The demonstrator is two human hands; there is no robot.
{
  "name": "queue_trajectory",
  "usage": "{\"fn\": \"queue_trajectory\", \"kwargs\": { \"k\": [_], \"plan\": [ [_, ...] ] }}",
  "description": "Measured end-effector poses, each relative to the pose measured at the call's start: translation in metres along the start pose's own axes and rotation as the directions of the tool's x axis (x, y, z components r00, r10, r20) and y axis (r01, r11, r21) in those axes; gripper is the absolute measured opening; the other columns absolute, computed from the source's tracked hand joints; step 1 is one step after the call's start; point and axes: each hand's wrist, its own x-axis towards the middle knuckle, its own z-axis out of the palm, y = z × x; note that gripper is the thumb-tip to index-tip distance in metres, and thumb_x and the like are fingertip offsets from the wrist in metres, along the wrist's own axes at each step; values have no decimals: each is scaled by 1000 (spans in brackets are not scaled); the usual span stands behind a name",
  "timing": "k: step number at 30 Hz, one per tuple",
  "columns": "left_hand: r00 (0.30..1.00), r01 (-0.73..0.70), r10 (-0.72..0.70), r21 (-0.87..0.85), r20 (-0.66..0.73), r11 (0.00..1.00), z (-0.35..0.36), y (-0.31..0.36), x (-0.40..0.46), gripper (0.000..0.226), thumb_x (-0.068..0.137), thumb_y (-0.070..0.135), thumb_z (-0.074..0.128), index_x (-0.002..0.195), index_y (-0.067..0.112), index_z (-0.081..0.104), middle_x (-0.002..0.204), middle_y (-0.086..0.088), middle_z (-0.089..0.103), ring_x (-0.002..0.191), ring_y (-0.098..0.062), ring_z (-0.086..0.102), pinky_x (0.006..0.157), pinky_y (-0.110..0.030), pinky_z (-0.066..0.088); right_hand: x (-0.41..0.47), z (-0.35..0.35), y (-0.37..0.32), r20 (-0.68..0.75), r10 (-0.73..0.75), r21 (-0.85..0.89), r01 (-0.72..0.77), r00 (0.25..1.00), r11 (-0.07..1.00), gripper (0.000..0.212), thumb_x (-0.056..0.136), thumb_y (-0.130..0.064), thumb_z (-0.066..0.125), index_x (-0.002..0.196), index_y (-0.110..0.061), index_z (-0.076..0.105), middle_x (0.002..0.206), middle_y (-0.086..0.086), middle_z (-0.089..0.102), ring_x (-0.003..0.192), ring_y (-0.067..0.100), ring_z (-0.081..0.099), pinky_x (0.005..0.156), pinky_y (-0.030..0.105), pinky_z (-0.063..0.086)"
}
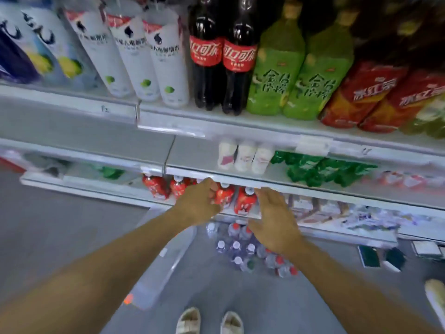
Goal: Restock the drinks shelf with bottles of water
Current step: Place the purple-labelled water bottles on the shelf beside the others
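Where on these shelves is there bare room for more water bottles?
The middle shelf is bare left of the white bottles. Right of them the green bottles crowd it. On the shelf below, red-label bottles pack the space between the left hand and right hand.

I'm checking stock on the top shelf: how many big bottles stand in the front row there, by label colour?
Blue-and-yellow label bottles: 2
White label bottles: 3
Cola bottles, red label: 2
Green label bottles: 2
Red-orange label bottles: 2
Total: 11, counting only the front row in view.
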Motion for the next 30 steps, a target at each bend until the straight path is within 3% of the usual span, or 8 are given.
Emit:
{"fn": "queue_trajectory", "kwargs": {
  "k": [5,10,21,30],
  "plan": [
    [995,96,-97,13,31,995,57,-66,17,42,81,14,66,120,11,51,116,-7,58,107,-27,55,93,-34,44,13,76,19,64,-8,34,6,998,999,65,90,-30,55,145,-12,26,148,7,29,136,25,23,113,32,20],
    [981,173,-176,43,82,984,111,-134,38,47,81,16,67,123,12,48,122,-6,57,112,-25,54,96,-34,42,31,158,36,53,15,111,-20,999,994,55,83,-25,64,131,-8,45,128,10,48,120,31,42,102,37,34],
    [974,210,-218,102,66,972,204,-264,109,52,84,24,66,130,16,43,130,-3,54,117,-21,52,97,-28,40,91,338,67,150,60,202,-90,987,975,61,81,-21,66,134,-4,42,127,15,48,121,33,42,103,41,34],
    [988,149,-151,156,5,977,256,-337,196,59,83,25,68,134,19,39,133,-4,51,121,-22,49,101,-36,42,186,436,94,74,17,206,-32,997,978,71,80,-21,71,140,-9,36,133,12,47,120,30,45,102,39,37]
  ]
}}
